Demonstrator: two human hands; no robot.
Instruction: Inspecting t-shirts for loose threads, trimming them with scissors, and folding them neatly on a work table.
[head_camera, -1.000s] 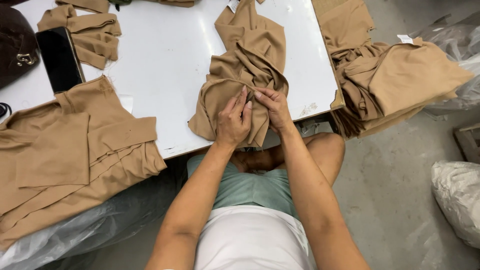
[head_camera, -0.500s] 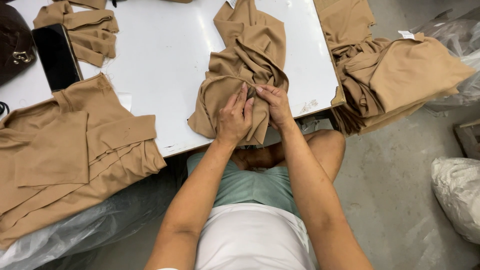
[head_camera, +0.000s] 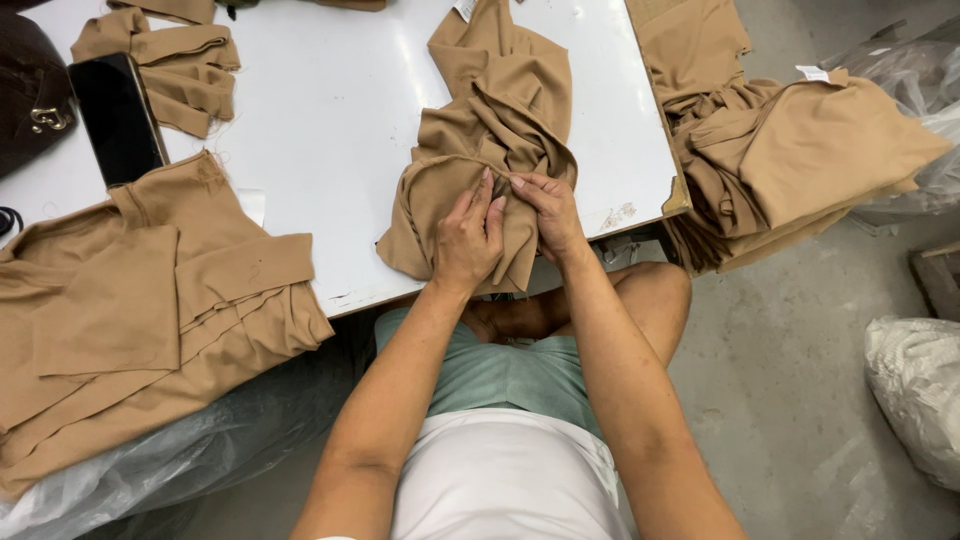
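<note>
Your left hand (head_camera: 468, 237) and right hand (head_camera: 545, 212) both pinch the crumpled tan garment (head_camera: 492, 130) at the near edge of the white tabletop (head_camera: 330, 120), fingertips closed on one fold. The cloth looks soft, light and limp; hold it by the seam.

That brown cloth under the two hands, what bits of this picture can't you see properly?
- Head view: the spot on the tan garment that the fingers pinch is covered by the left hand and right hand.
- Whether either hand holds a small tool: too small to tell.
- The folded tan stack runs off the left edge.
- The dark bag is cut by the left edge, behind the black phone.
</note>
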